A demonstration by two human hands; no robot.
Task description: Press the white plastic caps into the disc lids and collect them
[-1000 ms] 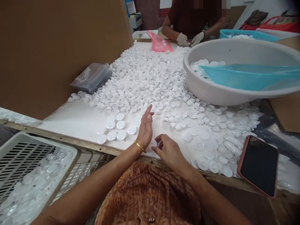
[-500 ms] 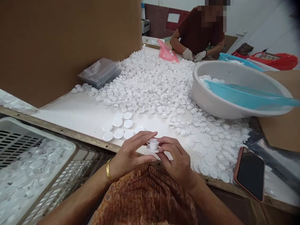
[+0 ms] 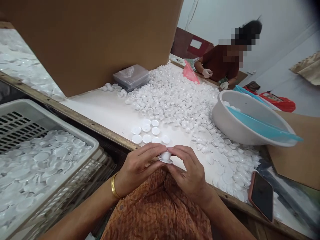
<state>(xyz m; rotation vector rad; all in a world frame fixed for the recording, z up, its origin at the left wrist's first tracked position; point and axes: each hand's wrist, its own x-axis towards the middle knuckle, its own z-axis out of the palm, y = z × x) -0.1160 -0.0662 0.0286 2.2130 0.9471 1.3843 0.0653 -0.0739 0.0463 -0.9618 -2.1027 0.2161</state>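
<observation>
A tiny white toy cup (image 3: 165, 156) stands upright on a small white saucer (image 3: 167, 161) just above the table's near edge. My left hand (image 3: 140, 163) closes on the pair from the left, fingertips at the cup's rim and thumb by the saucer. From the right, my right hand (image 3: 191, 170) pinches the same pair, fingers at the top and thumb underneath. Just beyond my hands, several loose white saucers (image 3: 146, 138) lie flat on the white tabletop (image 3: 100, 111).
A large heap of small white cups (image 3: 180, 96) covers the table's middle. To the right stand a grey basin (image 3: 250, 133) with a blue scoop (image 3: 260, 123) and a phone (image 3: 262, 196). A crate (image 3: 92, 143) of white pieces is at left. Across the table sits a gloved co-worker (image 3: 220, 65).
My view has swung left and tilted. My left fingers and thumb have closed in on the cup and saucer, where they stood wider apart before. The co-worker's hands have moved apart.
</observation>
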